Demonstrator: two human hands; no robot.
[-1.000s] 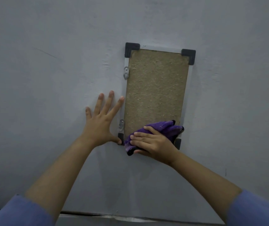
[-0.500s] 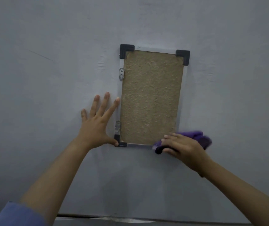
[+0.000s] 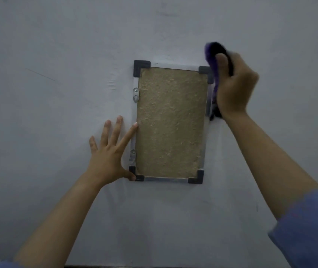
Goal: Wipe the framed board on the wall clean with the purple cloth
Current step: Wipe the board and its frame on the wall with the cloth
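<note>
Gripping the purple cloth (image 3: 213, 60) bunched in the right hand (image 3: 233, 89), fingers curled round it, thumb pressed across the wad, up at the top right corner of the framed board (image 3: 171, 122). Cloth trailing down below those fingers along the frame's right edge, blurred, so contact with the frame probably but not certainly there. Board face lying just to the left of the right-hand fingers and mostly below them, long axis upright on the wall (image 3: 57, 93). Left hand (image 3: 109, 151) flat on the wall, fingers straight and spread wide, holding nothing; forefinger tip touching the frame's left edge, thumb at the bottom left corner, seemingly steadying the board. Right hand clearly the nearer one for wiping, with the cloth already at the frame. Judged next: sweeping leftward along the top rail or down over the brown panel, keeping pressure light enough not to shift the board on its hangers.
</note>
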